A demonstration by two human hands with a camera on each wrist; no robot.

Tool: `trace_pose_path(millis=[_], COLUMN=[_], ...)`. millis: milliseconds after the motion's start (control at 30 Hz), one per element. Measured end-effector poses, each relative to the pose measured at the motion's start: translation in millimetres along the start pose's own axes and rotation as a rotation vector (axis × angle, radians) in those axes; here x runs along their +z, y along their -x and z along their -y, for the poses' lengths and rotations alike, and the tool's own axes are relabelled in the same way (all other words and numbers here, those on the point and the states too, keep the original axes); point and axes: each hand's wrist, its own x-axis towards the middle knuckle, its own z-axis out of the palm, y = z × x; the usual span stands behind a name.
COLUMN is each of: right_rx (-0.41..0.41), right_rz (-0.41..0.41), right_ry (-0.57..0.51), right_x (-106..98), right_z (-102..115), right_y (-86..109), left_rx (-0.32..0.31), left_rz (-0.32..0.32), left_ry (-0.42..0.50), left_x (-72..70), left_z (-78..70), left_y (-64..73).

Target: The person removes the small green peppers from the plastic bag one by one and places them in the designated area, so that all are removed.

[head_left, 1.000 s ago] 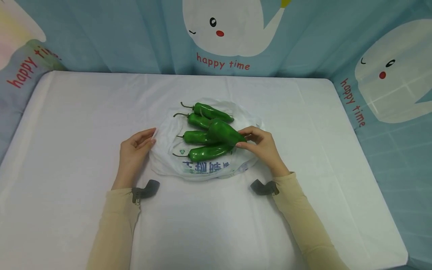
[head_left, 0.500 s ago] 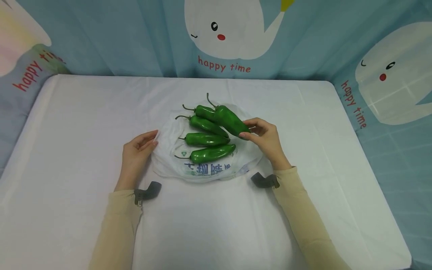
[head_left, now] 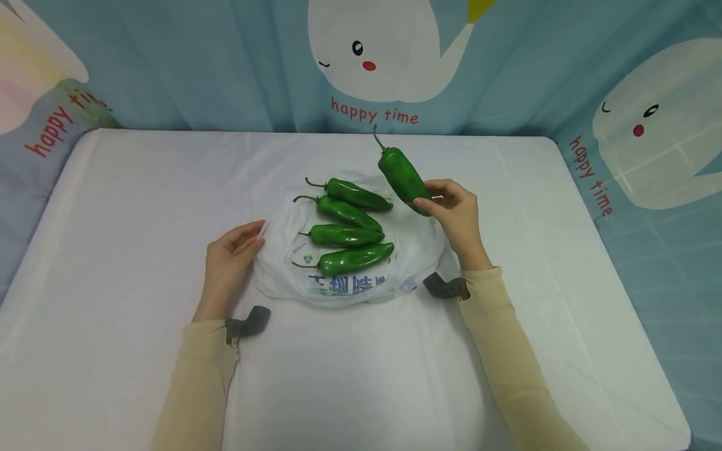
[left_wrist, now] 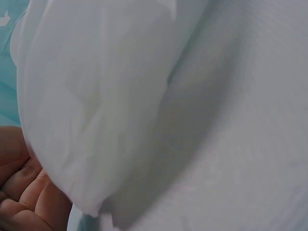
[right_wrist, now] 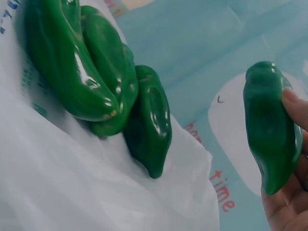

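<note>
Several green chili peppers point(head_left: 346, 235) lie side by side on a white plastic bag point(head_left: 271, 275) with blue print, their stems toward the left. My right hand point(head_left: 459, 216) holds another green pepper point(head_left: 403, 178) by its lower tip, between thumb and fingers. That pepper is raised at the bag's far right, stem pointing up and away; the right wrist view shows it apart from the others. At the bag's left edge, my left hand point(head_left: 231, 260) pinches the plastic between thumb and fingers. In the left wrist view the bag hides part of that hand's fingertips.
A white cloth covers the table point(head_left: 536, 250), whose far edge meets a blue curtain point(head_left: 225, 62) printed with whales. Dark wrist cameras point(head_left: 251, 321) stick out from both sleeves toward the middle.
My right hand has lifted the pepper off the others and carried it up, away and to the right, its stem swinging into view. The left hand has stayed at the bag's edge.
</note>
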Motion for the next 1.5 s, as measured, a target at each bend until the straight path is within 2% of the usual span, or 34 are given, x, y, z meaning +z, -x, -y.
trace_pose_path(millis=[200,367,800,1067,1300,1400,1500], right_rx=[0.002,0.036,0.146,0.286,0.309,0.32,0.347], right_rz=[-0.092,-0.154,-0.295,-0.294,-0.323,-0.285,-0.201], right_ry=[0.05,0.1,0.126,0.192,0.236,0.269,0.304], right_x=[-4.3,-10.7,-29.0,-32.2,-33.5,-34.7,-37.0], right_z=[-3.1,-7.6,-31.0,-48.6,-59.7,-61.9,-61.1], right_y=[-7.8,-14.0,-32.9,-38.6,-36.8,-36.5,-36.9], left_rx=[0.011,0.021,0.009,0.012,0.009,0.0,-0.01], left_rz=[-0.002,0.002,0.014,0.013,0.007,0.003,0.001], left_ry=[-0.001,-0.018,-0.041,-0.037,-0.043,-0.056,-0.066], left_x=[0.1,-0.3,-1.4,-0.4,2.0,2.3,1.6], left_z=[0.1,0.6,1.1,0.8,-1.4,-2.3,-1.8], left_y=[-0.1,1.0,1.5,1.5,1.6,1.6,1.9])
